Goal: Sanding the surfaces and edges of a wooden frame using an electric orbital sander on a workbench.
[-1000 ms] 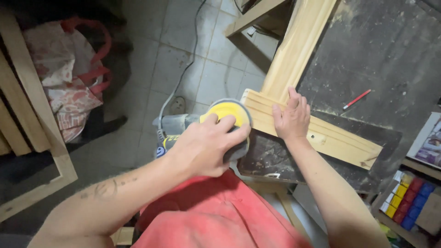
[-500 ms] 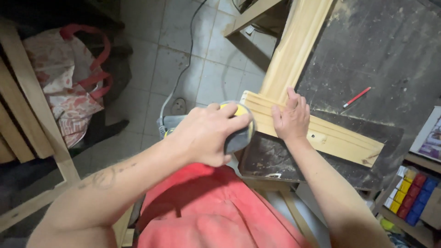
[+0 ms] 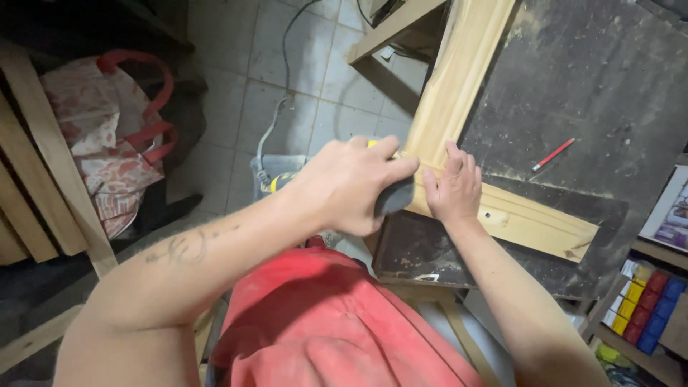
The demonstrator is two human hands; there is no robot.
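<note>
Sanding of the corner of a pale wooden frame [image 3: 459, 79] appears to be the work in hand, and it is judged to be under way. A power sander [image 3: 390, 195], dark-bodied with a sliver of yellow showing, is gripped from above by the left hand [image 3: 351, 188], whose fingers are wrapped closed over its top so that most of the tool is hidden. The tool is held at the near end of the lower frame rail [image 3: 516, 218], right at the edge of the dusty dark workbench [image 3: 588, 93]. The right hand [image 3: 453, 188] is laid flat and open on that rail just beside the sander; nothing is grasped by it, the wood is only pressed down. For a good result the pad should be kept flat on the wood, pressure kept light and even, and the bracing fingers kept clear of the pad. A red pencil [image 3: 553, 154] lies well apart on the bench.
</note>
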